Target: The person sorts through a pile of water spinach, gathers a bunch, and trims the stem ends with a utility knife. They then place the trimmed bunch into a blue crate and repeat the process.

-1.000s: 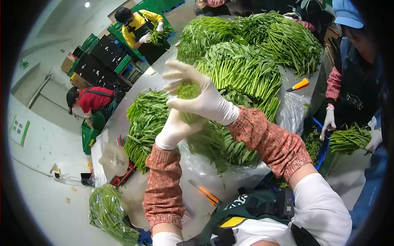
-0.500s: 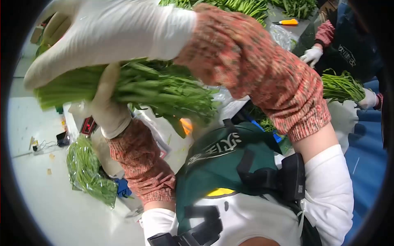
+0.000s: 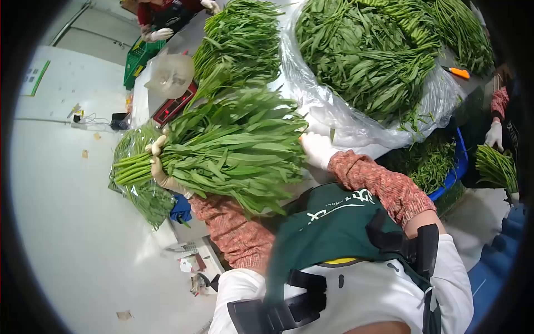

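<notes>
My left hand (image 3: 161, 167), in a pale glove, is wrapped around the stems of a large bunch of water spinach (image 3: 233, 153). The cut stem ends stick out to the left, and the long narrow leaves fan out to the right. My right hand (image 3: 318, 149), in a white glove, is low over the table beside the leaf tips. Its fingers are closed at a small orange object (image 3: 302, 138), mostly hidden by the glove and leaves. Just behind the bunch is a red scale (image 3: 173, 106) with a translucent bowl (image 3: 171, 75) over it.
A plastic-lined heap of greens (image 3: 361, 61) lies at the back right, near an orange-handled knife (image 3: 459, 72). Another pile (image 3: 239, 44) is at the back. A bagged bunch (image 3: 144, 195) lies left, a blue crate (image 3: 459, 161) right. Co-workers' gloved hands (image 3: 494, 135) show at right and back.
The bunch has come down to the table side in my left hand. My right hand has let go of it and moved right, down to the orange object. The view has shifted.
</notes>
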